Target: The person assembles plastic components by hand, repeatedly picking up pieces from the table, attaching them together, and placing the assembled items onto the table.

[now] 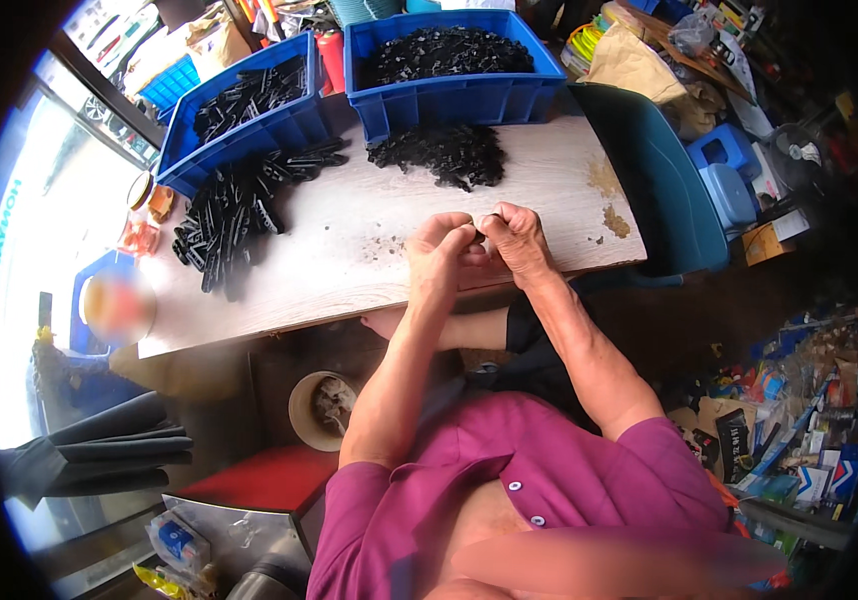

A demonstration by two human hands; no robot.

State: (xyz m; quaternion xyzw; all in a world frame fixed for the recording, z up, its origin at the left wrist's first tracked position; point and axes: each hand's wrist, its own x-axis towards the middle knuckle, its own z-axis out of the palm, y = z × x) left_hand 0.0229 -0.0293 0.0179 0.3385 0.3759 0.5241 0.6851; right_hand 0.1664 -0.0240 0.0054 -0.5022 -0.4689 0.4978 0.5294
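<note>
My left hand and my right hand meet above the near edge of the pale wood-grain table. Both are closed, fingertips pinched together. Something small and dark seems to sit between them, but the fingers cover most of it. Beyond my hands lies a loose heap of small black parts. To the left, long black plastic pieces are spread in a pile. Behind these stand two blue bins: the left bin holds long black pieces, and the right bin holds small black parts.
A large teal tub stands against the table's right end. Below the table is a round bucket, beside a red-topped cabinet. Mixed packages and tools crowd the right side. Blue stools stand past the tub.
</note>
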